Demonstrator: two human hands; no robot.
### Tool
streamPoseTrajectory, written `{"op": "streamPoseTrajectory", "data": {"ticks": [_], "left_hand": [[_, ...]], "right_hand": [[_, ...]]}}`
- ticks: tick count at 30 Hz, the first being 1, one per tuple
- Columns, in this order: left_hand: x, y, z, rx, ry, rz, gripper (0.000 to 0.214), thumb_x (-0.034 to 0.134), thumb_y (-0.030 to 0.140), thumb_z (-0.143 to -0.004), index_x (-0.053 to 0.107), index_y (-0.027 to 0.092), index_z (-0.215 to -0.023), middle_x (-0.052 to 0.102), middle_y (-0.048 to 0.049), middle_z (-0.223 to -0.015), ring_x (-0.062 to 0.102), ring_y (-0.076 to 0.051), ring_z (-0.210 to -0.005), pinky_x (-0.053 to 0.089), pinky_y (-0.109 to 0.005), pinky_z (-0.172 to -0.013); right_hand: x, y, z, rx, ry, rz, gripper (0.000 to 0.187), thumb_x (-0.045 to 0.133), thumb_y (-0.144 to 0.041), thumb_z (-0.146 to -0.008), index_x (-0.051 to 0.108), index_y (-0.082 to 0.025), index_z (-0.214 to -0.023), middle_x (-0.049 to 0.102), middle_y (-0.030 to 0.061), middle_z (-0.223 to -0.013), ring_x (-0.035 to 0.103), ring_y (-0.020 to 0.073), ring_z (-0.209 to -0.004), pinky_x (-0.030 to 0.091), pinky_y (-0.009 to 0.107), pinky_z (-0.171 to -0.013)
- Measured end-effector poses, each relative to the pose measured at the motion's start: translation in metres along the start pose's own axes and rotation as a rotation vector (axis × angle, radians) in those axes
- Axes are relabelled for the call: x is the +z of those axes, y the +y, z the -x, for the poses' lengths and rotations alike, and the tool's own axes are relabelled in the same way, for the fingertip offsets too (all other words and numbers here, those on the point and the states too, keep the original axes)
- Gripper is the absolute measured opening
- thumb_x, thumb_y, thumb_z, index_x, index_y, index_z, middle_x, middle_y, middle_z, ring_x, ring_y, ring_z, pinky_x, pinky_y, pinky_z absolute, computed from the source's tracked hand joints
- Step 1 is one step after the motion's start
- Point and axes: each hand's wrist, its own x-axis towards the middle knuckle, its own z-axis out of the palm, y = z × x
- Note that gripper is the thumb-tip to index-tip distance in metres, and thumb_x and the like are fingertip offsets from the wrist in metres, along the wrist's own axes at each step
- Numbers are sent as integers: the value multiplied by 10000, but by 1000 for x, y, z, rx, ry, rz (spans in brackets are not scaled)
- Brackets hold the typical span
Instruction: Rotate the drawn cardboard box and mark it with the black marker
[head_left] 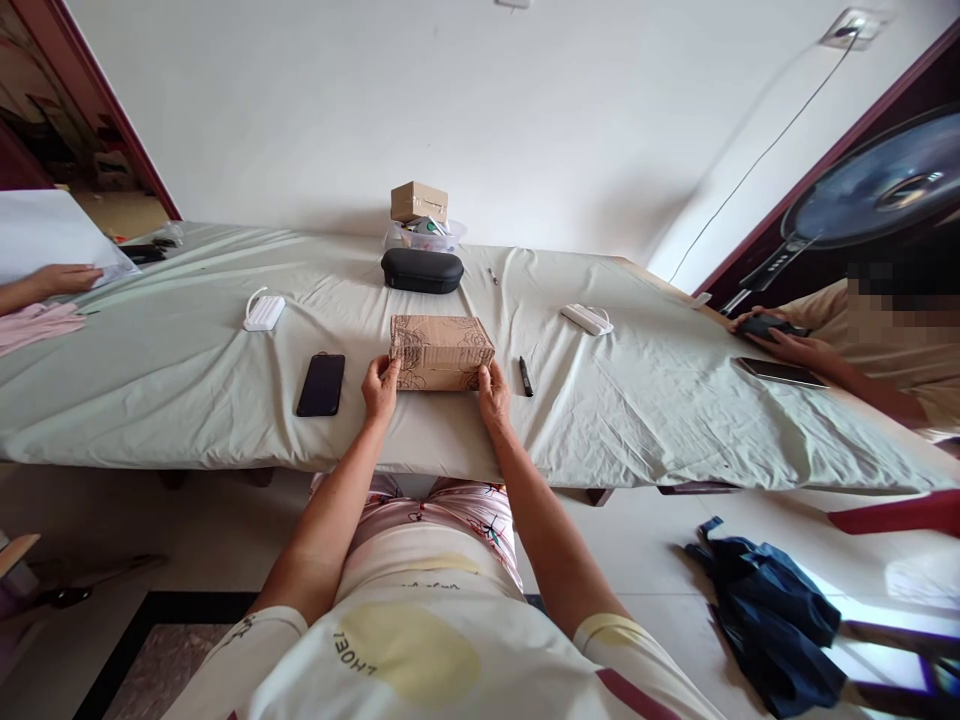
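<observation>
A brown cardboard box (pixel 441 352) with dark flower line drawings rests on the cloth-covered table in front of me. My left hand (pixel 381 388) grips its left end, thumb on the near face. At the right end, my right hand (pixel 493 396) holds it the same way; the fingers behind the box are partly hidden. A black marker pen (pixel 526 377) lies just right of my right hand. Left of my left hand is a dark smartphone (pixel 321 385), lying flat.
Behind the box sit a black zip case (pixel 422 270), a clear plastic tub (pixel 425 238) and a small carton (pixel 418 201). White corded blocks (pixel 265 312) (pixel 587 319) lie on both sides. Another person's hands (pixel 784 340) hold a dark object at right; a hand (pixel 69 279) holds white sheeting at left.
</observation>
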Motion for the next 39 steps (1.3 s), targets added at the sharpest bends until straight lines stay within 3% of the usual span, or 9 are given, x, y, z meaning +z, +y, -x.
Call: {"op": "streamPoseTrajectory", "data": {"ticks": [4,8,13,18,22,29,32,36,39], "left_hand": [[1,1,2,56,-86,12,467,686,567,-882,680,187,-1154,755,-132,-1144,733,-259,-1047,580,-361,-922],[1,3,4,115,-115,-11,537,690,576,-882,646,185,-1248,740,-144,-1197,726,-263,-1072,583,-373,-943],[0,7,5,156,-88,-26,553,673,589,-899,614,201,-1288,731,-128,-1224,723,-233,-1061,578,-358,-960],[2,9,6,204,-54,-5,700,680,622,-880,531,185,-1406,638,-174,-1390,663,-253,-1241,549,-378,-1051],[2,11,6,209,-51,-44,689,627,630,-918,523,180,-1429,628,-190,-1395,641,-270,-1285,551,-394,-1053],[-2,13,7,269,-67,-105,718,575,656,-940,508,178,-1472,610,-203,-1391,618,-294,-1256,572,-394,-954],[-1,13,9,337,-84,-146,736,570,651,-940,500,173,-1495,573,-212,-1410,591,-299,-1256,577,-375,-904],[-1,16,13,458,-131,-287,636,582,628,-938,624,189,-1397,557,-201,-1388,541,-314,-1293,507,-434,-1058],[-3,18,14,491,-99,-307,586,543,613,-965,665,186,-1348,585,-193,-1309,568,-304,-1248,456,-446,-1116]], "right_hand": [[-1,4,-1,60,68,-41,600,528,-666,-935,654,-209,-1303,748,72,-1000,677,223,-908,546,380,-882],[-2,3,-1,60,126,-108,622,575,-641,-916,595,-202,-1356,720,55,-960,659,190,-842,547,349,-815],[-2,-6,2,-54,117,-145,570,598,-554,-923,558,-248,-1403,727,83,-1131,680,194,-956,548,329,-807],[-5,-13,5,-159,119,-90,582,587,-499,-932,533,-239,-1450,697,130,-1276,677,226,-1045,544,385,-883],[-7,-14,5,-193,128,-63,571,557,-495,-950,535,-232,-1457,670,154,-1338,664,247,-1069,537,425,-921],[-5,-11,3,-228,136,42,502,534,-468,-972,586,-251,-1422,680,130,-1280,652,225,-1010,559,399,-873],[-4,-9,3,-296,128,110,507,566,-454,-957,594,-248,-1419,652,139,-1302,639,242,-1080,566,423,-916],[-5,-8,4,-365,123,184,425,581,-453,-954,670,-244,-1313,612,136,-1296,592,274,-1229,522,483,-1064],[-8,-9,4,-354,155,161,394,554,-456,-975,674,-251,-1289,611,127,-1219,597,269,-1168,538,488,-1027]]}}
